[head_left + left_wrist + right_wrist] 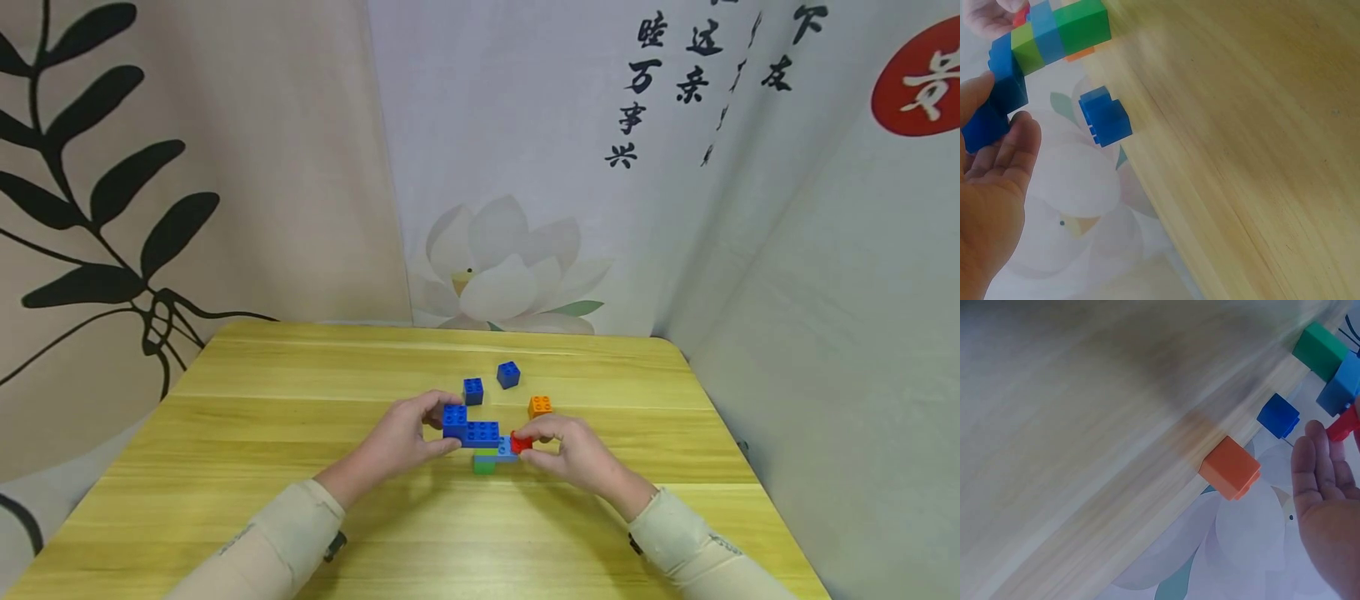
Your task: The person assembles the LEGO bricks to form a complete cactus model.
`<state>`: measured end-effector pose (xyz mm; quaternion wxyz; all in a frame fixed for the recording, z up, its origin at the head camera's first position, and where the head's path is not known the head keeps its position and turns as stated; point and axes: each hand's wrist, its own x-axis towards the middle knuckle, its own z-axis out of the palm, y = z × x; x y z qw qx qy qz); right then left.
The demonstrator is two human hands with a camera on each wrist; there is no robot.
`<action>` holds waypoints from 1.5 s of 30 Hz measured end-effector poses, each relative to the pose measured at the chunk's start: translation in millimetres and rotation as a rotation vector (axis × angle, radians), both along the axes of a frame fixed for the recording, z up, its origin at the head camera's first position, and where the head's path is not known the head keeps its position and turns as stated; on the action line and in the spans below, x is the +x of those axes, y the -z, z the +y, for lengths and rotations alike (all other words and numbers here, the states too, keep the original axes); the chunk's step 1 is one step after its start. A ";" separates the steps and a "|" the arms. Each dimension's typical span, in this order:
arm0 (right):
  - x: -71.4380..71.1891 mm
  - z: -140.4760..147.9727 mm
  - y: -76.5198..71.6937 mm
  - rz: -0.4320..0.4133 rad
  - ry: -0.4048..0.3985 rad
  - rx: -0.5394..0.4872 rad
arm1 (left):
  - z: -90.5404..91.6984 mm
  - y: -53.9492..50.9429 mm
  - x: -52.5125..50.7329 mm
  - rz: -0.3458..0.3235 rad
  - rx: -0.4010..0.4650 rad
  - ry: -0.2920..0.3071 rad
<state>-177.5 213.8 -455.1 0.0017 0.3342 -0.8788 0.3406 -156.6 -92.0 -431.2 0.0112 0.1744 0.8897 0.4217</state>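
Note:
My left hand pinches a blue brick at the left end of a joined group of bricks. A longer blue brick adjoins it, above a lime brick, a light blue brick and a green brick. The right hand pinches a red brick between thumb and fingers, at the right end of the light blue brick. In the right wrist view the red brick touches or nearly touches the light blue one; whether they are joined I cannot tell.
Two small blue bricks stand behind the group on the wooden table. An orange brick stands just behind the right hand. Printed curtains hang beyond the table's far edge.

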 end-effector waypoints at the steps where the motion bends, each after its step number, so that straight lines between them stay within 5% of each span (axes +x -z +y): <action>1: -0.2 -0.1 0.2 -0.002 0.000 -0.001 | 0.0 0.0 0.0 0.001 0.000 0.000; 45: -1.0 -3.1 -0.6 0.091 -0.058 0.056 | -0.1 -0.6 0.5 -0.003 0.008 -0.001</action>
